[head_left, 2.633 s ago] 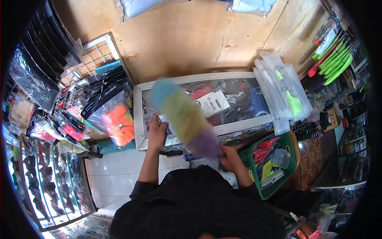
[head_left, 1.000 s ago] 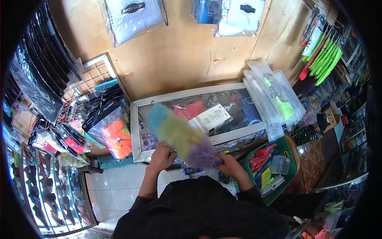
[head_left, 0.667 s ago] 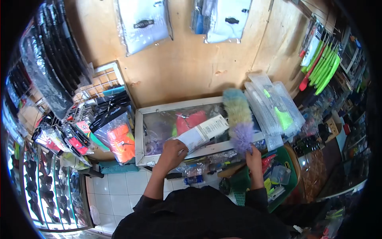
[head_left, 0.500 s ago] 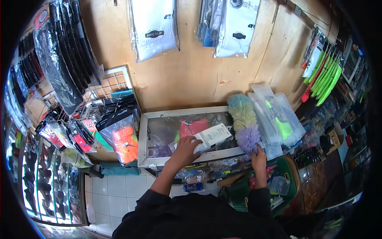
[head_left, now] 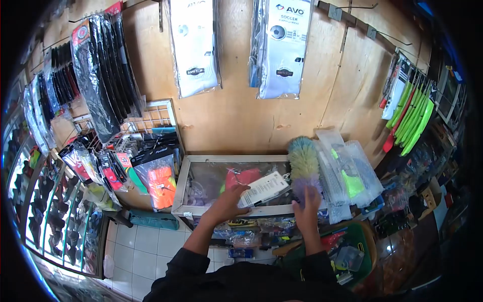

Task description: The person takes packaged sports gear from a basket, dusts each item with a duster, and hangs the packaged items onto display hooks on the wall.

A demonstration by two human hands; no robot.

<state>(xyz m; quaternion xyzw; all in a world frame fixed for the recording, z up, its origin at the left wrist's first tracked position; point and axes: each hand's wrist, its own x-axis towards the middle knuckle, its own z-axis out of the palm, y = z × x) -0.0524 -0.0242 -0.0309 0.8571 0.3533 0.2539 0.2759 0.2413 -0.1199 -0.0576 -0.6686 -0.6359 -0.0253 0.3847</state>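
My left hand (head_left: 226, 205) is at the left end of a white AVO package (head_left: 265, 190), with thumb and fingers at its two edges. The package lies tilted on the glass top of a white-framed display case (head_left: 201, 210). My right hand (head_left: 307, 207) is at the purple end of a fluffy duster (head_left: 304, 163), its fingers stretched out and apart. The duster rests on the right part of the case, its blue-green end toward the wooden wall. Bubble-wrapped packs (head_left: 345, 173) lie just right of it.
White sock packs (head_left: 284, 55) hang on the wooden wall (head_left: 236, 121). Black packs (head_left: 98, 75) and orange football packs (head_left: 161, 186) hang at the left, green items (head_left: 415, 118) at the right. Below the case's right end is a green basket (head_left: 370, 246).
The duster went from a blurred, slanted position before me to the case's right side. My right hand's fingers have opened at its purple end. My left hand reached the package. The view tilted upward.
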